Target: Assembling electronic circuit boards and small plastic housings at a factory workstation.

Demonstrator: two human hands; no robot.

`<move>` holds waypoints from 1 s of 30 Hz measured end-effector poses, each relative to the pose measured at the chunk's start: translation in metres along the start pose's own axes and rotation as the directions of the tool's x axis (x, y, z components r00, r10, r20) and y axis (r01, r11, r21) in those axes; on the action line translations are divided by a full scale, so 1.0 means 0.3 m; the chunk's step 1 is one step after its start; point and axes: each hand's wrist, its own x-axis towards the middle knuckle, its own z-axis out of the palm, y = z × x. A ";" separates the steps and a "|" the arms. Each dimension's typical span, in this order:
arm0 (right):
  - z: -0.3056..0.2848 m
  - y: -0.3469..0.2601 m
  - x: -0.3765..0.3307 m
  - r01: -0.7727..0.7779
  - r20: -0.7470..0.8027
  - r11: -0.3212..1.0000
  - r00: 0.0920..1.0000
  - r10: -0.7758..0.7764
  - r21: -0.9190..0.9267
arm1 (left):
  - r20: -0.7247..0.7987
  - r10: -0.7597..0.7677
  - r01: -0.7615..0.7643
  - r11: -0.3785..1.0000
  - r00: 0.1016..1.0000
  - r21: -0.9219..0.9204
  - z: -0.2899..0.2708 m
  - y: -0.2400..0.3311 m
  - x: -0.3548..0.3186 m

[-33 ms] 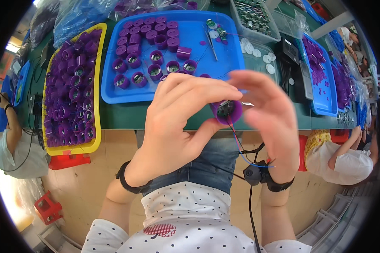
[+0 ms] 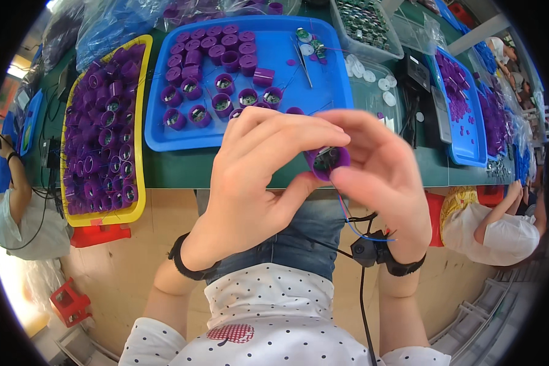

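Observation:
My left hand (image 2: 253, 161) grips a small purple plastic cup (image 2: 341, 157) between thumb and fingers, its open mouth tilted toward me. A dark circuit board sits inside, and thin red and blue wires (image 2: 349, 218) trail from the mouth past my right wrist. My right hand (image 2: 387, 165) is curled about the cup's right side, slightly blurred. Its thumb tip overlaps the rim, while its fingertips lie along the far side, partly behind my left fingers. Beyond my hands, a blue tray (image 2: 155, 131) bears several purple cups, some showing boards inside, and tweezers (image 2: 305, 70).
At left stands a yellow-rimmed basket (image 2: 141, 183) heaped with purple cups. A clear bin (image 2: 396, 52) of circuit boards stands at the far right, near white discs (image 2: 389, 97). Another blue tray (image 2: 470, 149) holds purple parts. Co-workers sit on both sides. A black cable (image 2: 362, 305) hangs from my right wrist.
My right hand has moved left and in against the cup, its thumb coming onto the rim. My left hand and the cup have stayed nearly still.

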 end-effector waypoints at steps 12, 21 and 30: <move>-0.034 0.021 0.053 -0.156 0.144 0.987 0.977 0.160 -0.034 | 0.005 0.086 -0.085 0.980 0.996 0.182 0.028 0.005 -0.021; 0.015 0.046 0.007 -0.010 0.005 0.997 1.000 0.010 0.072 | -0.161 0.124 -0.078 0.962 0.979 0.263 0.060 -0.004 -0.024; 0.018 0.049 0.015 -0.022 -0.033 0.999 0.999 0.023 0.039 | -0.196 0.147 -0.098 0.967 0.970 0.237 0.077 0.004 -0.035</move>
